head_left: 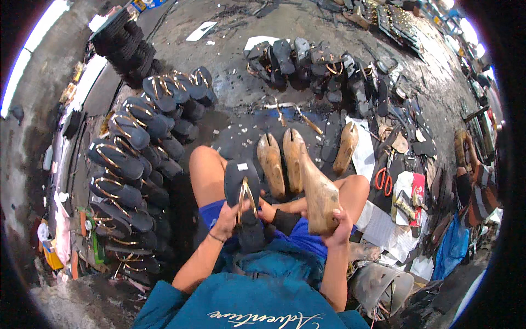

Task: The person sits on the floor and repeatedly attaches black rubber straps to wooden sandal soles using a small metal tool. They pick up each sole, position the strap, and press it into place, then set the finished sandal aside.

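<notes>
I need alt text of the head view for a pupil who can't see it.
A seated person's left hand holds a black sandal with gold straps; the right hand holds a wooden shoe last. More lasts are ahead, with rows of similar sandals to the left and orange-handled scissors to the right.

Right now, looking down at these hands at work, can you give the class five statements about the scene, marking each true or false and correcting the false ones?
1. The left hand holds a black sandal. True.
2. The right hand is empty. False: it holds a wooden shoe form.
3. The scissors lie to the person's right. True.
4. The sandals lined up on the left have bright green straps. False: their straps are gold.
5. Another wooden form lies in front of the person. True.
</notes>
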Tool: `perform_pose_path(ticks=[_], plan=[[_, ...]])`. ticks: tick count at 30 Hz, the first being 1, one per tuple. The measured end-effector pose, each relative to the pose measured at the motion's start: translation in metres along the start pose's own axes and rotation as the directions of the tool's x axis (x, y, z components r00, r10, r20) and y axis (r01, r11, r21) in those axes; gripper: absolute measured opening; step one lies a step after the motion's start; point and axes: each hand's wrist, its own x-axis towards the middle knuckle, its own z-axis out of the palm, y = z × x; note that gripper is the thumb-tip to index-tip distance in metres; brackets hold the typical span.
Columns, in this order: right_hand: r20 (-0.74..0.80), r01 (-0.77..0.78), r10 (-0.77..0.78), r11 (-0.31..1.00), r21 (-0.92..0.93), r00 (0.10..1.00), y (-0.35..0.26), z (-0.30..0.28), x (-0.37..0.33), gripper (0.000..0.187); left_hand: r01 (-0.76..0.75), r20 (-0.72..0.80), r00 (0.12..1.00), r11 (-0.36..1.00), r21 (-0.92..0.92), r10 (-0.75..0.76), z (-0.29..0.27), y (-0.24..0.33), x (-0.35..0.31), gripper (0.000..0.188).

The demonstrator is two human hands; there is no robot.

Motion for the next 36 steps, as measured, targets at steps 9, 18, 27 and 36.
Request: perform_pose_path(ticks=[9,18,27,36], plan=[[0.181,0.12,0.067,0.521,-0.845,0.981,0.021,0.103,-0.067,0.063,-0.055,-0.076,0.996,0.997,-0.048,0.051,-0.022,0.007,0.021,0.068],[0.403,0.42,-0.143,0.12,-0.9,0.904,0.09,0.134,-0.02,0.063,-0.218,-0.297,0.949,0.905,-0.364,0.109,-0.019,-0.052,-0.032,0.097],[0.438,0.518,-0.382,0.135,-0.845,0.814,0.109,0.132,0.012,0.059,-0.246,-0.31,0.935,0.945,-0.216,0.172,-0.029,-0.023,-0.012,0.073],[0.43,0.505,-0.604,-0.053,-0.862,0.671,0.077,0.116,0.005,0.07,-0.37,0.044,0.928,0.893,0.255,0.371,0.029,0.018,0.03,0.057]])
